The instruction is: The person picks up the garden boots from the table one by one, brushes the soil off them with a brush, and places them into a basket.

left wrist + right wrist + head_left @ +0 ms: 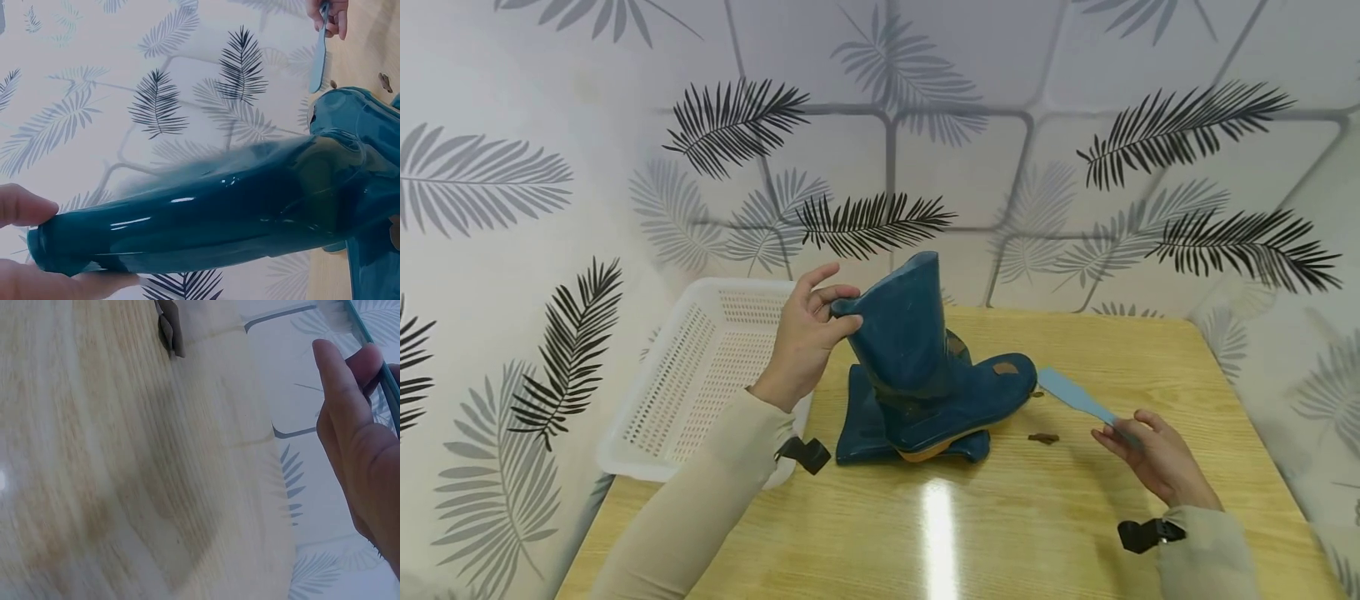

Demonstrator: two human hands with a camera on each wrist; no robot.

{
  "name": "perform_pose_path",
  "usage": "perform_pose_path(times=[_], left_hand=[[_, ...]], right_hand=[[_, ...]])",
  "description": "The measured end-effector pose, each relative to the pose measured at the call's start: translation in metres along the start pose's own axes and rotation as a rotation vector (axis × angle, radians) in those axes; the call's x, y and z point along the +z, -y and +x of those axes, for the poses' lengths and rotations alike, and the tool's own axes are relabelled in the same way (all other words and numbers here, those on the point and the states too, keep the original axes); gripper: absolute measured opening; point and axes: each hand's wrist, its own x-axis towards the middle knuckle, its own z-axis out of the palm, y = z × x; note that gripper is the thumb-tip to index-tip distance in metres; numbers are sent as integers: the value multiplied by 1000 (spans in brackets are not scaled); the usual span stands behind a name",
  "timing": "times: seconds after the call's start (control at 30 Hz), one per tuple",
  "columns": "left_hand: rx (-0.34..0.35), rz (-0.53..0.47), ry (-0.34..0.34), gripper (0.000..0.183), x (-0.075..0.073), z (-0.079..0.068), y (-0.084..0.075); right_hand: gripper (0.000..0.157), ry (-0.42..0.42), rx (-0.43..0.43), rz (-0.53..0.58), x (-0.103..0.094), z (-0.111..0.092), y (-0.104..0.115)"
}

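A teal rain boot [917, 350] stands tilted in the head view, with a brown patch [1004, 367] on its toe. My left hand [805, 333] pinches the rim of its shaft between thumb and fingers, also seen in the left wrist view. Under and behind it, a second teal boot [859, 417] lies on its side, partly hidden. My right hand [1161, 458] grips the handle of a light blue spatula [1075, 395]. The spatula's flat blade points left, its tip close beside the toe of the held boot.
A white plastic basket [647, 400] with perforated walls stands at the left of the wooden table [1030, 533]. A brown flake [1043, 437] lies on the table below the toe, and a smaller bit [1038, 394] lies near the spatula tip. Leaf-patterned wall covering [955, 167] rises behind.
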Motion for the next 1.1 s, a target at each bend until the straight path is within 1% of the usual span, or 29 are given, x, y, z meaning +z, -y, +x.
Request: perform_pose_path(times=[0.13, 0.27, 0.37, 0.5, 0.67, 0.87, 0.97, 1.1], left_hand=[[-25, -6, -36, 71, -2, -1, 1], [-46, -27, -60, 70, -4, -1, 2], [-40, -56, -57, 71, -4, -1, 3], [-29, -79, -50, 71, -3, -3, 3], [-32, -97, -67, 70, -4, -5, 5], [-47, -94, -90, 70, -5, -8, 6], [-52, -79, -102, 71, -5, -8, 6], [-51, -66, -108, 72, -5, -9, 7]], right_hand=[[27, 26, -29, -1, 0, 2, 1], [24, 28, -31, 10, 6, 5, 1], [24, 22, -29, 17, 10, 6, 0], [24, 44, -38, 1, 15, 10, 1], [22, 94, -50, -22, 30, 18, 7], [23, 118, -43, -29, 53, 30, 12], [23, 118, -24, -69, 65, 35, 12], [28, 105, 20, -173, 74, 40, 12]])
